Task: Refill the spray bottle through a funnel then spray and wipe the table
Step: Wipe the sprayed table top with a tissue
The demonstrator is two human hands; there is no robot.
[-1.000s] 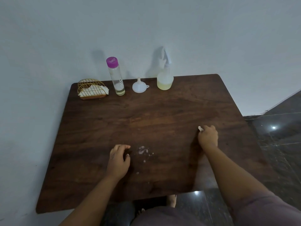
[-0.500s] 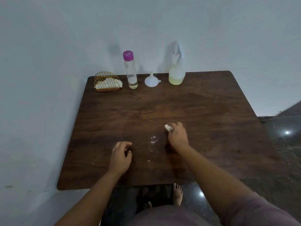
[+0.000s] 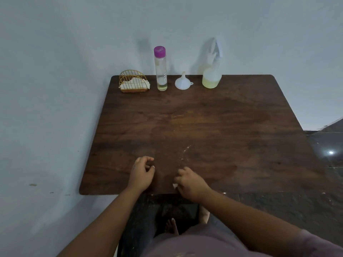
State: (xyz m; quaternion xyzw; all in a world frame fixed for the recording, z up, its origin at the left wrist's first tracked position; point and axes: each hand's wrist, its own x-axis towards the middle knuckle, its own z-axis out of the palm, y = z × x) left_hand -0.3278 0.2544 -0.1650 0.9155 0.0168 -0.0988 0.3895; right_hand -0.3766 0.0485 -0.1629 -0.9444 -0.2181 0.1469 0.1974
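Holder (image 3: 134,84): far left corner, napkins stocked, out of the wiping path.
Bottle (image 3: 160,68): capped, upright by the wall.
Funnel (image 3: 182,82): inverted, between bottle and sprayer (image 3: 212,75); sprayer part full, likely refilled.
Left hand (image 3: 141,174): fingers loosely curled, holding nothing, resting on the table (image 3: 204,117), probably bracing.
Right hand (image 3: 191,182): fingers bunched round a white wad (image 3: 174,185) at the near edge.
Specks (image 3: 186,150): unwiped, just beyond the right hand.
Room: broad bare centre and right.
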